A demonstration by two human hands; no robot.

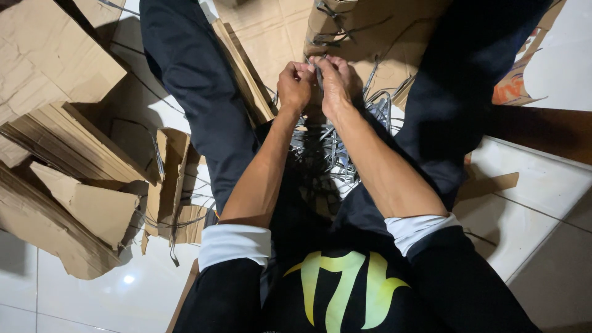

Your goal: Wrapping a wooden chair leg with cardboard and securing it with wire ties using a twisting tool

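1. We see a tangle of grey plastic strapping bands point(327, 145), thin, flat and looped over one another, lying on the floor between the person's dark-trousered legs, at about 12 o'clock from the middle of the view.
2. A few strands rise from the heap to the two hands.
3. The left hand point(295, 85) is curled into a fist, knuckles up, closed on a strand.
4. The right hand point(336, 83) presses against it at 3 o'clock, fingers bent in and pinching the same strands; exactly how many it grips is hard to tell.
5. Both forearms are bare, sleeves pushed up, converging forward and touching at the hands.
6. Stacks of folded cardboard point(74, 148) lie at 9 o'clock on the white tiled floor point(542, 179); more cardboard sheets point(357, 31) lie beyond the hands at 12 o'clock.
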